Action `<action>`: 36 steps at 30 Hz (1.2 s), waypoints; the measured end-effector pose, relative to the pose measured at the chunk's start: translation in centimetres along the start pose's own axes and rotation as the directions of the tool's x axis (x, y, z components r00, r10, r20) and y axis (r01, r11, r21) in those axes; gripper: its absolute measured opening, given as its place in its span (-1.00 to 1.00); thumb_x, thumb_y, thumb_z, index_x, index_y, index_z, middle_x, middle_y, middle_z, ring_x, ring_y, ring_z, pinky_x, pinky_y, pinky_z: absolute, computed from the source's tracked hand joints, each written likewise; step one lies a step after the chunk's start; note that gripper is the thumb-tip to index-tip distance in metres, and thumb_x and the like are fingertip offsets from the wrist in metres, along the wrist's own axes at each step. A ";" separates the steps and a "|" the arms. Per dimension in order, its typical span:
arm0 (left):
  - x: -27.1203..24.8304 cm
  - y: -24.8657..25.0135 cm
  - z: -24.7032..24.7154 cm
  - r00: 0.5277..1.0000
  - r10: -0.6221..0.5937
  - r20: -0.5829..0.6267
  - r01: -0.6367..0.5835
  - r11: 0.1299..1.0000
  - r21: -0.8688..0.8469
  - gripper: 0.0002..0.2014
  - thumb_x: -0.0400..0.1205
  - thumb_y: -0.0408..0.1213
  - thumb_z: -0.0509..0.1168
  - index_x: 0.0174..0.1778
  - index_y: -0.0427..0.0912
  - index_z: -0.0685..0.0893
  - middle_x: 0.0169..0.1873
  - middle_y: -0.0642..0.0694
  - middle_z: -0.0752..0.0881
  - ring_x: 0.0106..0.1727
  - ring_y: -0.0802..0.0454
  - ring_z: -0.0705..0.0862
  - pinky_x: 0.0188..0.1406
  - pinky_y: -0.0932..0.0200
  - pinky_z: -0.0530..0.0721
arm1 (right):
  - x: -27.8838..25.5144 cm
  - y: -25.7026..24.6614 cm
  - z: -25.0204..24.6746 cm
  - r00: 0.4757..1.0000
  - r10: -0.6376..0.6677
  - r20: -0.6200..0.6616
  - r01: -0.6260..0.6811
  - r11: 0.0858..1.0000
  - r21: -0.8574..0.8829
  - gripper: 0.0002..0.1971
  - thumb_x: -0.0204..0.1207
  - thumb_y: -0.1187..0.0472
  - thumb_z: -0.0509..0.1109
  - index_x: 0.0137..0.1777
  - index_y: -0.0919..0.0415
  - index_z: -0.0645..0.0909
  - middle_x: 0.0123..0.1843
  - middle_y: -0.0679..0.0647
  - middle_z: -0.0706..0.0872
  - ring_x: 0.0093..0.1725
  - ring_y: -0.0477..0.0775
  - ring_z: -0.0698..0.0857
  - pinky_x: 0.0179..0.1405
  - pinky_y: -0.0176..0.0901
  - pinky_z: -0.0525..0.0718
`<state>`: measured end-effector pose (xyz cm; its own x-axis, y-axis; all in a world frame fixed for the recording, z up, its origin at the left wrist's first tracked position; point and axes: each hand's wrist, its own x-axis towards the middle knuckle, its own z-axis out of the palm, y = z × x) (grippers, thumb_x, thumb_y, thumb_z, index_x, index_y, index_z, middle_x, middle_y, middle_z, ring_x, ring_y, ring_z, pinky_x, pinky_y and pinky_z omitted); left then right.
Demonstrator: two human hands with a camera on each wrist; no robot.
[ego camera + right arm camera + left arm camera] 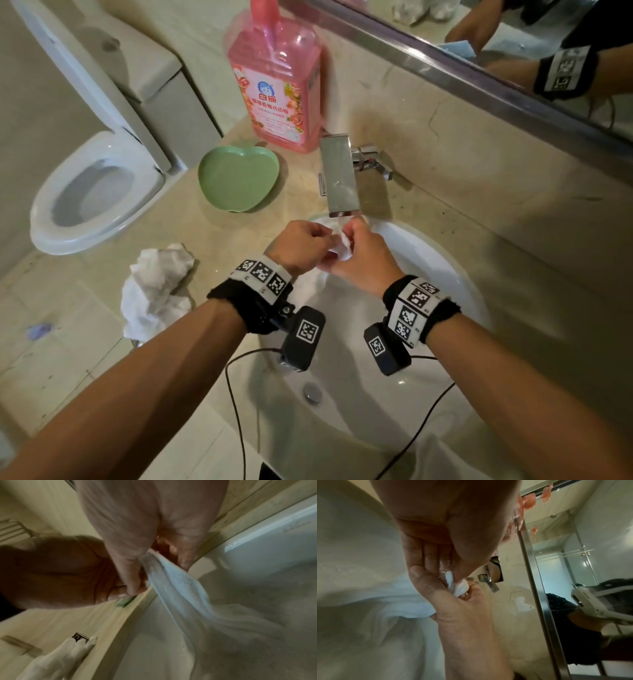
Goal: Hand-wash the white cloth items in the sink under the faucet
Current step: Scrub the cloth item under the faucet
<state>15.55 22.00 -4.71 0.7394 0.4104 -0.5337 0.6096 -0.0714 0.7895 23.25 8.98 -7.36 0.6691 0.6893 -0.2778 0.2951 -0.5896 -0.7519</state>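
Sink (455, 274): both hands' fingers (347, 233) pinch cloth (344, 245).

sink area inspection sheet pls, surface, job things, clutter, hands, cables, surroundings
surface: beige stone counter around a white sink
job's things: white cloth held under the faucet; crumpled white cloth on the counter left of the sink
clutter: pink detergent bottle, green apple-shaped dish
grippers: left hand and right hand both pinch the held cloth
cables: black cables hang from the wrist cameras over the sink
surroundings: toilet at left, mirror behind
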 end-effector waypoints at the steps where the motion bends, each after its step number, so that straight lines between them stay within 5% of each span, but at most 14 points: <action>1: -0.2 0.0 0.0 0.999 0.027 0.028 -0.029 0.997 0.070 -0.81 0.40 -0.01 0.37 -0.29 0.02 0.85 -0.17 0.08 0.85 -0.13 0.08 0.83 0.06 0.03 0.75 | 0.1 -0.1 0.1 1.000 0.005 -0.013 -0.006 1.000 -0.026 -0.50 0.31 -0.03 0.68 -0.05 0.04 0.38 -0.27 -0.14 0.57 -0.37 -0.22 0.51 -0.50 -0.45 0.40; 5: 0.0 -0.3 -1.0 0.992 0.125 0.010 -0.123 0.952 0.279 -0.74 0.51 -0.01 0.13 -0.25 0.16 0.75 -0.05 0.07 0.76 -0.02 0.09 0.69 0.00 0.18 0.55 | 0.2 0.3 -0.7 1.000 -0.010 -0.027 0.012 0.997 0.080 -0.71 0.52 0.40 0.40 -0.10 -0.05 0.45 -0.27 -0.17 0.57 -0.33 -0.20 0.54 -0.33 -0.30 0.45; 7: 0.6 -1.3 -1.8 0.995 0.097 -0.018 -0.088 0.952 0.292 -0.74 0.58 -0.19 0.16 0.10 -0.02 0.69 0.14 -0.09 0.69 0.08 0.01 0.65 0.06 0.15 0.56 | -0.2 0.0 -1.6 0.999 -0.031 -0.020 0.034 0.985 0.171 -0.74 0.53 0.45 0.28 -0.03 0.02 0.50 -0.22 -0.16 0.59 -0.28 -0.12 0.56 -0.30 -0.24 0.49; 9: 0.9 -2.2 -2.3 0.999 0.025 0.045 -0.036 0.968 0.248 -0.48 0.59 -0.37 0.23 0.52 -0.13 0.42 0.41 -0.16 0.54 0.37 -0.09 0.56 0.33 0.03 0.55 | -0.5 -0.5 -2.3 0.999 -0.038 0.004 0.035 0.967 0.251 -0.75 0.52 0.47 0.23 -0.03 0.08 0.54 -0.23 -0.11 0.60 -0.29 -0.05 0.56 -0.29 -0.20 0.53; 11: 0.8 -2.6 -2.6 0.989 0.003 0.148 -0.027 0.987 0.160 -0.31 0.55 -0.42 0.29 0.64 -0.10 0.28 0.53 -0.16 0.45 0.51 -0.10 0.46 0.49 -0.05 0.46 | -1.0 -0.9 -3.1 0.999 -0.044 0.009 0.039 0.953 0.301 -0.71 0.49 0.48 0.21 -0.09 0.04 0.56 -0.30 -0.11 0.57 -0.35 -0.04 0.51 -0.36 -0.17 0.52; 14: 0.7 -2.7 -3.4 0.985 0.105 0.136 -0.120 0.987 0.105 -0.67 0.57 -0.31 0.39 0.24 0.05 0.70 0.13 0.00 0.76 0.13 0.12 0.69 0.30 0.00 0.57 | -1.7 -1.3 -4.5 0.997 -0.080 -0.007 0.077 0.931 0.356 -0.65 0.45 0.51 0.19 -0.18 -0.02 0.55 -0.39 -0.19 0.51 -0.42 -0.13 0.43 -0.51 -0.36 0.42; 17: -0.3 -2.2 -4.9 0.965 0.261 0.007 -0.258 0.952 0.165 -0.91 0.67 -0.18 0.36 -0.07 0.07 0.77 -0.31 0.11 0.73 -0.30 0.17 0.62 -0.14 0.10 0.59 | -1.9 -1.7 -5.8 0.995 -0.096 -0.033 0.101 0.927 0.361 -0.71 0.34 0.41 0.19 -0.20 -0.04 0.55 -0.41 -0.25 0.51 -0.41 -0.14 0.41 -0.49 -0.37 0.37; 21: -2.2 0.3 -6.6 0.905 0.422 -0.056 -0.399 0.887 0.235 -0.81 0.63 -0.04 0.33 -0.04 -0.04 0.78 -0.21 -0.05 0.78 -0.16 -0.08 0.72 -0.06 -0.05 0.68 | -1.8 -1.7 -6.9 0.994 -0.075 -0.077 0.098 0.932 0.348 -0.66 0.28 0.35 0.19 -0.13 -0.11 0.61 -0.31 -0.25 0.61 -0.33 -0.08 0.49 -0.36 -0.20 0.42; 23: -3.1 1.7 -7.1 0.890 0.454 -0.035 -0.438 0.873 0.214 -0.78 0.62 -0.02 0.29 -0.05 -0.07 0.76 -0.22 -0.04 0.76 -0.17 0.00 0.69 -0.09 -0.02 0.63 | -1.9 -1.7 -7.1 0.992 -0.093 -0.085 0.115 0.943 0.312 -0.64 0.36 0.34 0.23 -0.14 -0.19 0.67 -0.24 -0.04 0.67 -0.29 0.01 0.52 -0.29 -0.13 0.42; 25: -4.0 3.0 -7.3 0.884 0.468 0.005 -0.463 0.873 0.153 -0.81 0.63 -0.05 0.29 -0.09 -0.06 0.74 -0.26 0.11 0.72 -0.19 0.14 0.65 -0.11 0.14 0.59 | -2.2 -1.9 -7.3 0.993 -0.074 -0.091 0.100 0.940 0.325 -0.65 0.37 0.26 0.27 -0.19 -0.28 0.73 -0.30 -0.04 0.67 -0.33 -0.03 0.51 -0.30 -0.14 0.41; 27: -4.5 3.8 -7.3 0.888 0.458 0.040 -0.460 0.886 0.058 -0.81 0.63 -0.10 0.31 -0.13 -0.12 0.73 -0.29 0.11 0.70 -0.20 0.11 0.65 -0.13 0.11 0.62 | -2.3 -1.9 -7.6 0.995 -0.042 -0.092 0.075 0.914 0.398 -0.70 0.32 0.22 0.30 -0.20 -0.21 0.76 -0.34 -0.11 0.64 -0.31 -0.09 0.52 -0.28 -0.18 0.42; 30: -4.8 3.7 -7.2 0.926 0.366 0.089 -0.361 0.930 -0.066 -0.83 0.66 -0.14 0.34 -0.23 -0.04 0.73 -0.31 0.03 0.71 -0.22 0.08 0.68 -0.20 0.11 0.69 | -2.3 -1.6 -7.9 0.999 -0.010 -0.048 0.032 0.874 0.484 -0.83 0.29 0.25 0.32 -0.18 0.21 0.72 -0.28 0.06 0.60 -0.20 0.04 0.54 -0.14 -0.08 0.48; 32: -4.3 2.8 -6.6 0.955 0.267 0.129 -0.258 0.963 -0.083 -0.82 0.70 -0.15 0.33 -0.21 -0.07 0.70 -0.29 -0.01 0.72 -0.21 0.04 0.70 -0.19 0.11 0.74 | -2.2 -0.8 -7.6 0.999 0.025 -0.036 -0.003 0.865 0.501 -0.74 0.29 0.25 0.33 -0.13 0.46 0.65 -0.27 0.14 0.60 -0.19 0.07 0.56 -0.10 0.00 0.51; 36: -2.2 0.2 -4.0 0.985 0.082 0.149 -0.076 0.996 -0.041 -0.81 0.75 -0.16 0.23 -0.03 -0.19 0.64 -0.10 -0.20 0.72 -0.06 -0.16 0.72 0.12 -0.24 0.74 | -1.8 0.8 -6.2 0.994 0.108 -0.031 -0.082 0.884 0.461 -0.70 0.31 0.17 0.32 -0.11 0.42 0.67 -0.28 0.19 0.65 -0.23 0.12 0.60 -0.15 0.02 0.54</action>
<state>12.96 24.71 -2.18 0.8209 0.2632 -0.5067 0.5392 -0.0652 0.8397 26.49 4.68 -3.74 0.7183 0.6077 -0.3388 -0.1081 -0.3835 -0.9172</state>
